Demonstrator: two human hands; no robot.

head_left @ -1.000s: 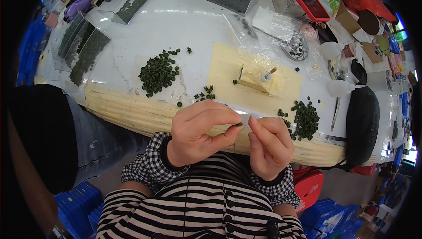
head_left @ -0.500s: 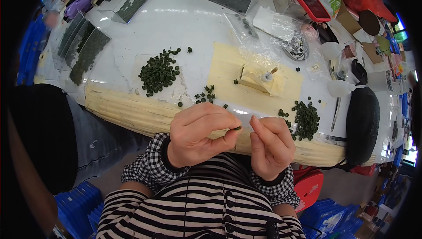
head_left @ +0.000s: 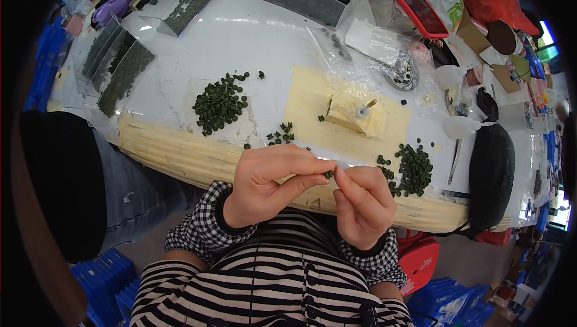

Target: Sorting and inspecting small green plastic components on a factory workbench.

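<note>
Over the table's near edge, my left hand (head_left: pixel 261 184) pinches a small dark green round piece (head_left: pixel 328 175) between thumb and fingertips. My right hand (head_left: pixel 365 204) is closed in a pinch just right of it, its fingertips meeting the left ones at the piece. Whatever the right fingers hold is hidden. Beyond my left hand lies a large pile of similar dark green pieces (head_left: pixel 217 106), with a few loose pieces (head_left: pixel 281 134) nearer. A second pile (head_left: pixel 415 169) sits right of my right hand. Ahead, a block wrapped in yellowish tape (head_left: pixel 348 119) bears a small white nozzle (head_left: pixel 362 111).
The block rests on a yellow taped sheet (head_left: pixel 306 95). Clear trays of green pieces (head_left: pixel 197 2) stand at the far left, another tray (head_left: pixel 300 3) at the back. A red-cased phone (head_left: pixel 412 2), plastic bags (head_left: pixel 384 44), white squeeze bottles (head_left: pixel 460 126) and a black pouch (head_left: pixel 493 171) crowd the right.
My fingertips have come together: the right hand moved slightly left and the left fingertips moved right, closing the gap between them. The green piece stays in the left pinch.
</note>
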